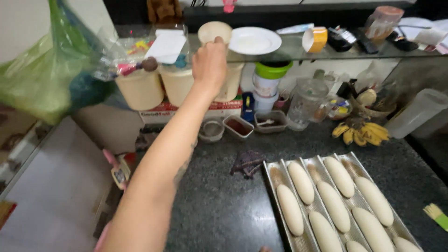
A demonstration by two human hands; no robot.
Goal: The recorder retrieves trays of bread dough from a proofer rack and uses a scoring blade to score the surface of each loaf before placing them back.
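We reached our left hand [210, 63] to a small cream bowl [214, 31] on the glass shelf [298, 49], grip hidden behind knuckles, while dough loaves [301, 182] filled the ridged tray [272, 177] at the table's near edge.

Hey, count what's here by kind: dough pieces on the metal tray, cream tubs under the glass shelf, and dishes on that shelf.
Pale oblong dough pieces on the grooved metal tray: 9 in view
Cream plastic tubs: 3
Flat white plate: 1
Small cream round bowl, touched by the left hand: 1
Total: 14
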